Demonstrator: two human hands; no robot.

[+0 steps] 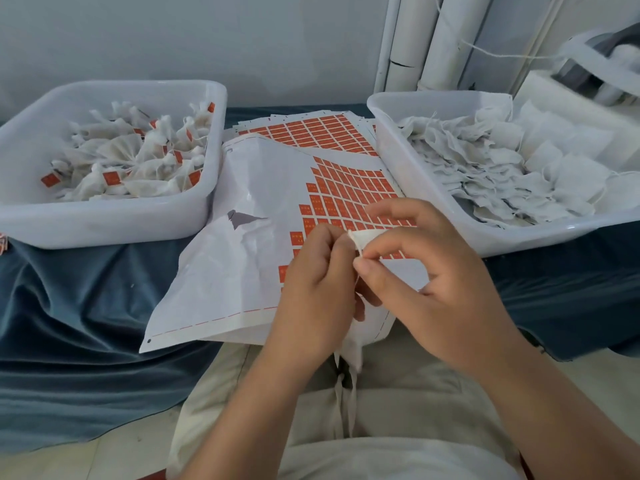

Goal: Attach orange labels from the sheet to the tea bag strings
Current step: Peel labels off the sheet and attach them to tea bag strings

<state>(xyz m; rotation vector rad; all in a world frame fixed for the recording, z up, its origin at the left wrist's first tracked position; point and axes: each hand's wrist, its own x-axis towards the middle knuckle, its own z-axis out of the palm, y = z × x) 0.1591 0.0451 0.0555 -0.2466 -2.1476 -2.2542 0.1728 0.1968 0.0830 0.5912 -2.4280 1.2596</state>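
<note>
Above near edge of label sheet (256, 188) flanked by bins (104, 226) (512, 237), left hand (315, 292) and right hand (440, 292) pinch tea bag (361, 237).

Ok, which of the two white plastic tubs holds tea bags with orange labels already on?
The left white plastic tub: orange labels show among its bags, while the right tub holds only plain white bags.

We see a worktop draped in a dark blue velvet cloth (86, 289), creased and hanging over its front edge. A white rectangular plastic tub (104, 226) sits on it at the left, a second white plastic tub (512, 239) at the right. Between them lies a stack of white paper sheets of orange labels (311, 128), its crumpled top sheet (263, 188) overhanging the front.
</note>
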